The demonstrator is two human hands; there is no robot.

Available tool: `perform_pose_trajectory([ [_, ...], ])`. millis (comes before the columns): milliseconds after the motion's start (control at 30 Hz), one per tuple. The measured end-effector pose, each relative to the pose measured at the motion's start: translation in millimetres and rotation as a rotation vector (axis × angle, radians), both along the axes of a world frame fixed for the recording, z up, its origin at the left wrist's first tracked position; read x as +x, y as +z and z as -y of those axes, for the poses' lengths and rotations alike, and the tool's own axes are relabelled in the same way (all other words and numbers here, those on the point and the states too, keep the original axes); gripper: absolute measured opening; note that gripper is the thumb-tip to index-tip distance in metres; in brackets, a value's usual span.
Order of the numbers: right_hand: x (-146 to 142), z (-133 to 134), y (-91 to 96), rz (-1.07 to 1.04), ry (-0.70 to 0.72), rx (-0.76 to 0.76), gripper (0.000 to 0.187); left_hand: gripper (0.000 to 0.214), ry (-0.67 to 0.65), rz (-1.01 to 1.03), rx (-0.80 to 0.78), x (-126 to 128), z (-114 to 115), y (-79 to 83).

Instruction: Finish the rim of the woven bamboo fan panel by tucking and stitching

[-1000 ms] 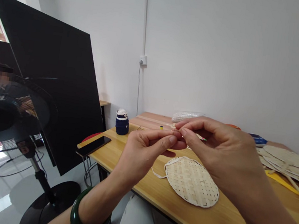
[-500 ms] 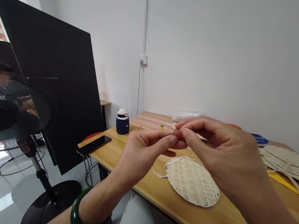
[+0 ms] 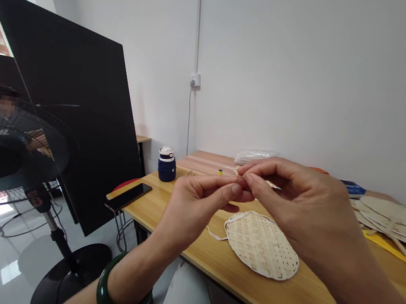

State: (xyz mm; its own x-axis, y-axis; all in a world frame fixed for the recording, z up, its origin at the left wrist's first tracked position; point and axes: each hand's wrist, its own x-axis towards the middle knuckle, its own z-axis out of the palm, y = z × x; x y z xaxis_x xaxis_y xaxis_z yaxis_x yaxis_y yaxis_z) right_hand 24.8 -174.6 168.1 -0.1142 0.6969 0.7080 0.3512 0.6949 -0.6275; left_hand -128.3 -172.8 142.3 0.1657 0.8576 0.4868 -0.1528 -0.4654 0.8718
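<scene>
My left hand point(image 3: 195, 206) and my right hand point(image 3: 294, 206) meet in front of me above the wooden table point(image 3: 210, 255), fingertips pinched together at one spot. Both pinch something thin that I cannot make out. A green bangle point(image 3: 116, 296) circles my left wrist. Below the hands a round woven bamboo piece point(image 3: 263, 245) lies flat on the table, a loose strip trailing from its left edge.
A stack of woven fans point(image 3: 395, 219) lies at the right. A phone point(image 3: 128, 196) rests on the table's left corner, with a small blue bottle point(image 3: 166, 165) behind it. A standing fan point(image 3: 4, 153) and a black board point(image 3: 61, 100) are at the left.
Almost nothing differs; both hands keep their pinch at the same spot, and the view has shifted very slightly.
</scene>
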Motion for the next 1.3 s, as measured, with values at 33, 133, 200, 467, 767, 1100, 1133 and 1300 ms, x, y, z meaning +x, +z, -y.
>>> perform_pose_trajectory([
  [33, -0.1, 0.2, 0.1, -0.003, 0.003, 0.001, 0.011, 0.015, -0.001, 0.003, -0.002, 0.0, 0.0, 0.2],
  [133, -1.0, 1.6, 1.0, -0.004, 0.009, 0.010, 0.011, 0.012, -0.011, 0.021, -0.007, 0.0, 0.0, 0.3],
  [200, -1.9, 2.7, 1.4, 0.000, 0.003, 0.022, 0.012, 0.010, -0.015, 0.029, -0.006, 0.0, 0.2, 0.1],
  [467, -3.1, 1.1, -0.8, -0.037, -0.030, 0.019, 0.012, 0.014, -0.007, 0.044, -0.023, 0.5, 0.4, -0.6],
  [767, -1.1, -0.5, 0.8, 0.016, -0.018, 0.053, 0.014, 0.016, 0.020, 0.019, -0.011, 0.7, 1.7, 0.2],
  [1100, -1.4, 0.5, 1.3, 0.034, -0.020, 0.043, 0.014, 0.013, 0.015, 0.029, -0.029, 1.2, 0.2, -0.3],
  [1133, -1.6, 0.9, 1.5, 0.033, -0.024, 0.042, 0.014, 0.014, 0.015, 0.029, -0.030, 1.1, 0.2, -0.4],
  [1300, -1.5, 0.5, 1.3, 0.039, -0.036, 0.052, 0.014, 0.014, 0.007, 0.026, -0.021, 0.2, 0.1, -1.2],
])
